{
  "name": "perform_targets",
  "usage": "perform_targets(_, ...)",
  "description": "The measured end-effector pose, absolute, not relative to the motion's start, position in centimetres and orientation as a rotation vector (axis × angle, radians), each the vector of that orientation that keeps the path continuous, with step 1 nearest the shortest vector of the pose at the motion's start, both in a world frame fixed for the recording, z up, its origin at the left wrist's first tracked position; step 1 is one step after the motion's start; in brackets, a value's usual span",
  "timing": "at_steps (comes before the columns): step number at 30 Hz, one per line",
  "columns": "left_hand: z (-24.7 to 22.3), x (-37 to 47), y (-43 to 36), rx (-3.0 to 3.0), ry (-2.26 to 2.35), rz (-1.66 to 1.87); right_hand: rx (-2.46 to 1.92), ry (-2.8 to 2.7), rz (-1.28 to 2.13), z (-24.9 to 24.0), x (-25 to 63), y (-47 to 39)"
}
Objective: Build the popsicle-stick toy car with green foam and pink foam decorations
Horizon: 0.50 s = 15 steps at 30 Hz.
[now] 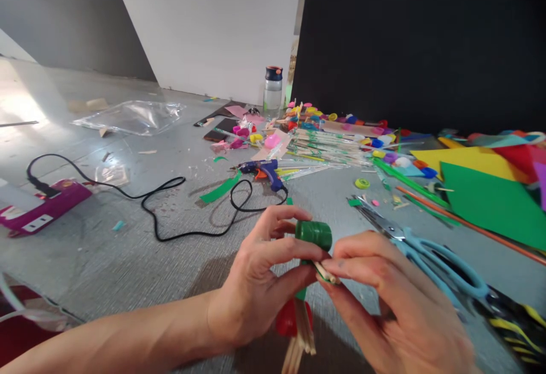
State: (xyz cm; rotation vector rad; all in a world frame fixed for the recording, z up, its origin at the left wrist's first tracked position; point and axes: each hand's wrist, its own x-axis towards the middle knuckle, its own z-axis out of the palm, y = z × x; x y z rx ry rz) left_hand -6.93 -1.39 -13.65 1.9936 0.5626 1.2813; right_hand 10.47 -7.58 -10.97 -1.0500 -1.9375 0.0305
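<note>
My left hand is closed around a small craft figure made of bottle caps and thin wooden sticks. Its top is a green bottle cap piece, lying sideways between my left fingers. From the side juts a short bundle of wooden sticks with green beneath, and the fingertips of my right hand pinch its end. Lower down hang a red cap and longer wooden sticks. My left fingers hide the figure's middle, including how the parts join.
A blue glue gun lies ahead, its black cord running to a magenta power strip. Light-blue scissors lie right, near green paper. Behind are bundled sticks, loose caps, a water bottle and a plastic bag.
</note>
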Motion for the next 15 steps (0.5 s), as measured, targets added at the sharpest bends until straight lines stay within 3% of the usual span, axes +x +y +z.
perform_targets(11, -13.88, -6.84, -1.22, 1.961, 0.582, 1.237, -1.022, -1.959, 0.052, -11.40, 10.88, -7.43)
perform_targets(15, -13.81, -6.65, -0.98, 1.903, 0.634, 1.134, -1.063, -1.915, 0.207, -11.44, 11.34, -6.71)
